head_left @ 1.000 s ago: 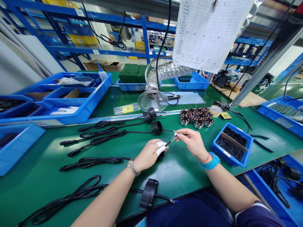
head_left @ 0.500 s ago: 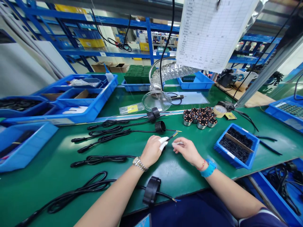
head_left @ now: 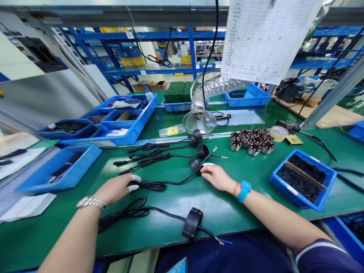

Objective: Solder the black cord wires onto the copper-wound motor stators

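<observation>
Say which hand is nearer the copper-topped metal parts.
Right hand: it's in front and left of the metal parts; the left hand is farther left, at a looped black cable.

five looped cables (head_left: pixel 156 186) on the table (head_left: pixel 227 212), one tape roll (head_left: pixel 278 138), one blue wristband (head_left: pixel 243 190)

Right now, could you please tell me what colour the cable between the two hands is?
The cable is black, showing best in the head view.

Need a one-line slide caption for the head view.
Left hand on a bundled black cable, right hand beside its black cap, over a green bench.
</observation>
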Demonstrator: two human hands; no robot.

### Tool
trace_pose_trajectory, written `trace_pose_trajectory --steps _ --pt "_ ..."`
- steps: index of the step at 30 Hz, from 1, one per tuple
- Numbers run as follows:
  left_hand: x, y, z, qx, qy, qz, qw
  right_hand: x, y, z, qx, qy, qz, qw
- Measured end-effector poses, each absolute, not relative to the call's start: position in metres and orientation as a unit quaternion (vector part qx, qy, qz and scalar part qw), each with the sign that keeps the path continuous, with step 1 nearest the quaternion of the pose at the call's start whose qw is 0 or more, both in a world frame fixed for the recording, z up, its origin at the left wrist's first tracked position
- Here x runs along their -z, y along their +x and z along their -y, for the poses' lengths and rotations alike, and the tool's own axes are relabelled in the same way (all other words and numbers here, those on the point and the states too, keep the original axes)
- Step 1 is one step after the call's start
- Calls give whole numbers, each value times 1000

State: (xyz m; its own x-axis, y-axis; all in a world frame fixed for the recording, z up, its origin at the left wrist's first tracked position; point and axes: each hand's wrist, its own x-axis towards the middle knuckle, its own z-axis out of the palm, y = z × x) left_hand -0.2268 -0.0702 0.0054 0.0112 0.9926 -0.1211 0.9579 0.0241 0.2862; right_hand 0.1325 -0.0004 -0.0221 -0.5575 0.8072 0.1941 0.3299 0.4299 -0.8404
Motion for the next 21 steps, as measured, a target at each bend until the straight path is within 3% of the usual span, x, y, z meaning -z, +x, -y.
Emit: trace_pose_trajectory --steps 2,5,9,13,16,21 --pt "-1 -232 68 -16 699 -706 113 27 123 -14 -385 -363 794 300" --pt "-6 -226 55 3 658 -753 -19 34 108 -33 -373 -374 795 298" --pt "-24 -188 50 -23 645 -761 -64 41 100 -45 -358 -405 787 296" --pt "-42 -94 97 -147 810 -567 -42 42 117 -40 -348 -418 786 295" --pt "-35 -22 140 -118 930 -347 5 41 135 -30 -340 -421 788 293" --pt "2 12 152 -87 937 -337 -35 24 166 -3 -309 -428 800 286"
